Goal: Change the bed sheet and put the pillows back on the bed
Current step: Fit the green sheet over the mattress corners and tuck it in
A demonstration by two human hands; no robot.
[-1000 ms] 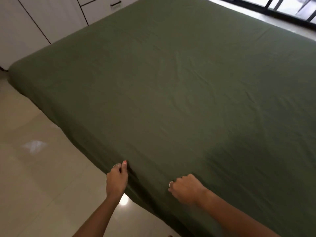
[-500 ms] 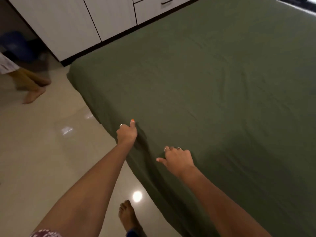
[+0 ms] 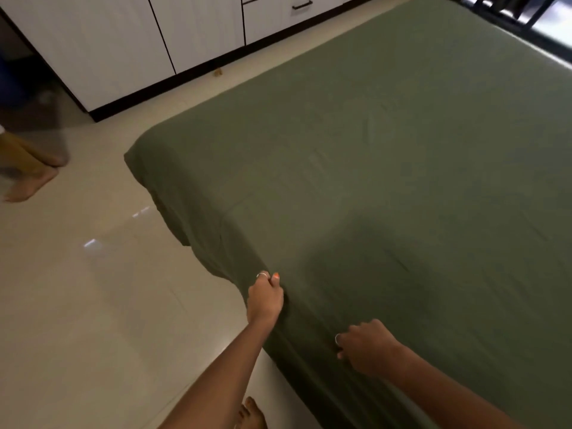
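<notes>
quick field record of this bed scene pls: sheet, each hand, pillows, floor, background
sheet: dark green fabric bed sheet spread over the mattress, lightly creased
left hand: left hand pinches the sheet at the bed's edge
right hand: right hand curled on the sheet near that edge
pillows: none in view
floor: glossy beige tile floor
background: white cabinet doors

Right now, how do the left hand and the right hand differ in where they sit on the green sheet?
The left hand grips the green sheet at the bed's edge, thumb up; the right hand sits knuckles-up just inside the edge. The left hand is nearer the sheet's corner, the right hand nearer the camera. Both wear rings and have curled fingers on the fabric.
</notes>
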